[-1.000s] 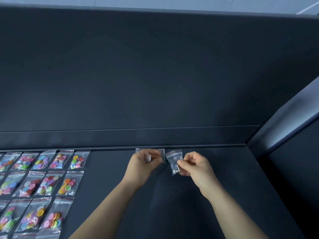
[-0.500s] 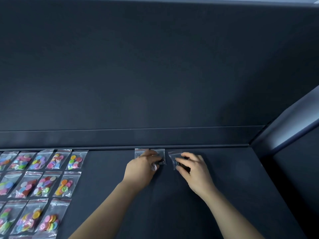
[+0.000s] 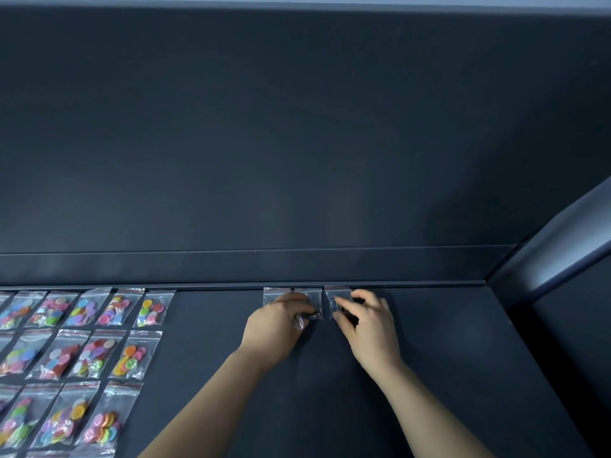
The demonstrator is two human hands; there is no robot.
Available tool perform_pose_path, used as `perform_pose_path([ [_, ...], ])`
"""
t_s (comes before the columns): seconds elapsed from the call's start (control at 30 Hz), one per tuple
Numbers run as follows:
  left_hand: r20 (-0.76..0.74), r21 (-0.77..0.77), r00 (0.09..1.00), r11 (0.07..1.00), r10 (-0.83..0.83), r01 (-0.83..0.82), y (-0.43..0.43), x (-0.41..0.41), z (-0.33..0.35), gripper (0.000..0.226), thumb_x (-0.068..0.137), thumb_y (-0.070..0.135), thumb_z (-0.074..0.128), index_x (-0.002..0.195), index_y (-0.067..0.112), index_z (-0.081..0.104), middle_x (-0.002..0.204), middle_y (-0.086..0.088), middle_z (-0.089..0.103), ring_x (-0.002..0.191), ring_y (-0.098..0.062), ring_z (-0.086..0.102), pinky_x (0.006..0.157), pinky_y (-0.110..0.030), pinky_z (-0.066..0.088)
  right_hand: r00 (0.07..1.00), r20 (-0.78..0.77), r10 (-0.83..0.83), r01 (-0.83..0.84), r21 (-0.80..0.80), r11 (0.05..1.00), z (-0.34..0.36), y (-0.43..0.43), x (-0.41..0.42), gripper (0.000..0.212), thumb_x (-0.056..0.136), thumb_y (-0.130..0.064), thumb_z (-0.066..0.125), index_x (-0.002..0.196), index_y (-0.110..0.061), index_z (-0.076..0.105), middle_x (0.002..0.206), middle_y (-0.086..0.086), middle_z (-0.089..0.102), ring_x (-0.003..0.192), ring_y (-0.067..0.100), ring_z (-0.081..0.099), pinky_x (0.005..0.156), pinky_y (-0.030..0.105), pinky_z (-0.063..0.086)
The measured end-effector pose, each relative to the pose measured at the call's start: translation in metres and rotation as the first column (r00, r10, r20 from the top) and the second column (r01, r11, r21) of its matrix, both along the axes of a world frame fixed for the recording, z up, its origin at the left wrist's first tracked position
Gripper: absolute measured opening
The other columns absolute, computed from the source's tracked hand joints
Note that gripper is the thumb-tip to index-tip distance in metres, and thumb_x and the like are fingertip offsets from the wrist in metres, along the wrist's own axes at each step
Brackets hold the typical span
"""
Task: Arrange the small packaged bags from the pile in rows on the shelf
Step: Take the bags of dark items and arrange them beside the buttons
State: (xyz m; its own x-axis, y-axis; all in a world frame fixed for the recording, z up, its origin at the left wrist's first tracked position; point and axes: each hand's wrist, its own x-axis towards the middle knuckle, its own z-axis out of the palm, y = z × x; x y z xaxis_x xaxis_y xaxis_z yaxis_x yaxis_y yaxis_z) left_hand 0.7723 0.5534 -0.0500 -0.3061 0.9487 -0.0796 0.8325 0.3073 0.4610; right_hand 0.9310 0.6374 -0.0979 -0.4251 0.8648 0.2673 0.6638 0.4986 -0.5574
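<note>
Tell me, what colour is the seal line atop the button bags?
Red seal line, clearest in the head view.

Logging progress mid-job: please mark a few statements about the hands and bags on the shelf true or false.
1. The left hand and right hand are at the clear bags by the back edge of the shelf. True.
2. The button bags lie right of the hands. False: they lie to the left.
3. The button bags form rows. True.
4. The clear bags touch the button bags. False: bare shelf separates them.
</note>
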Motion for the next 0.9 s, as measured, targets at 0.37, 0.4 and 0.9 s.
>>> perform_pose_path([
  [0.37, 0.961, -0.145, 0.174, 0.925, 0.216, -0.35, -0.002, 0.008, 0.037, 0.035, 0.083, 0.025, 0.047, 0.109, 0.009, 0.062, 0.062, -0.006, 0.05, 0.053, -0.015, 0.043, 0.057, -0.028, 0.036, 0.856, -0.487, -0.175, -0.133, -0.534, 0.835, 0.06, -0.024, 0.018, 0.009, 0.087, -0.017, 0.068, 0.091, -0.023, 0.074, 0.093, -0.004, 0.071, 0.083, 0.007, 0.064, 0.074, 0.012, 0.047],
  [0.4, 0.974, -0.145, 0.112, 0.925, 0.195, -0.351, 0.0, 0.011, 0.04, 0.03, 0.087, 0.016, 0.044, 0.11, 0.006, 0.061, 0.062, -0.006, 0.053, 0.053, -0.016, 0.045, 0.057, -0.028, 0.037, 0.841, -0.514, -0.169, -0.197, -0.582, 0.789, 0.068, -0.029, 0.019, 0.006, 0.086, -0.018, 0.069, 0.089, -0.021, 0.074, 0.089, -0.002, 0.073, 0.081, 0.005, 0.066, 0.072, 0.01, 0.048],
  [0.9, 0.935, 0.039, 0.335, 0.902, 0.119, -0.43, 0.008, 0.044, 0.028, 0.013, 0.091, 0.003, 0.059, 0.102, 0.004, 0.065, 0.081, -0.008, 0.072, 0.071, -0.015, 0.065, 0.069, -0.023, 0.058, 0.784, -0.54, -0.306, -0.216, -0.699, 0.681, 0.067, -0.023, 0.046, 0.003, 0.087, -0.003, 0.065, 0.085, -0.001, 0.067, 0.075, 0.014, 0.074, 0.068, 0.019, 0.07, 0.066, 0.029, 0.058],
])
